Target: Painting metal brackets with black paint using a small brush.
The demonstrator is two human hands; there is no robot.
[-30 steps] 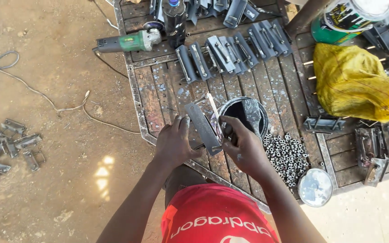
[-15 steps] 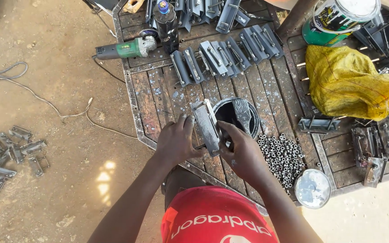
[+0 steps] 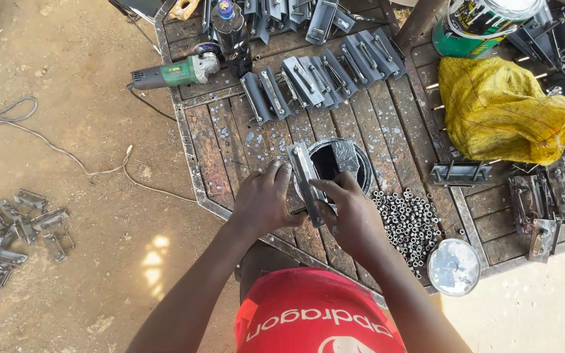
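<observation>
Outdoors on bare sandy ground (image 3: 67, 131), we stand at a worn wooden table (image 3: 230, 140) with a rusty metal frame.

From the head camera, our left hand (image 3: 266, 199) and right hand (image 3: 348, 212) meet near the middle of the view, both closed on a grey metal bracket (image 3: 305, 180). We hold it tilted on edge just above the table, its top end leaning toward 12 o'clock. Left fingers (image 3: 279, 171) press its left face; the right hand wraps its lower part from the other side.

Just behind the bracket, at 1 o'clock from our hands, sits a round black tin (image 3: 341, 163) with a dark inside. At 4 o'clock lies a heap of small metal nuts (image 3: 410, 222), and beyond it a loose round lid (image 3: 452, 267) near the table's edge.

Toward 12 o'clock a row of similar brackets (image 3: 322, 78) lies side by side. At 11 o'clock rests a green angle grinder (image 3: 178, 70), its cable trailing onto the ground. A yellow sack (image 3: 505, 111) lies at 2 o'clock, with a paint can (image 3: 482, 23) above it.

On the ground at 9 o'clock lies a pile of small metal parts (image 3: 11, 232).
</observation>
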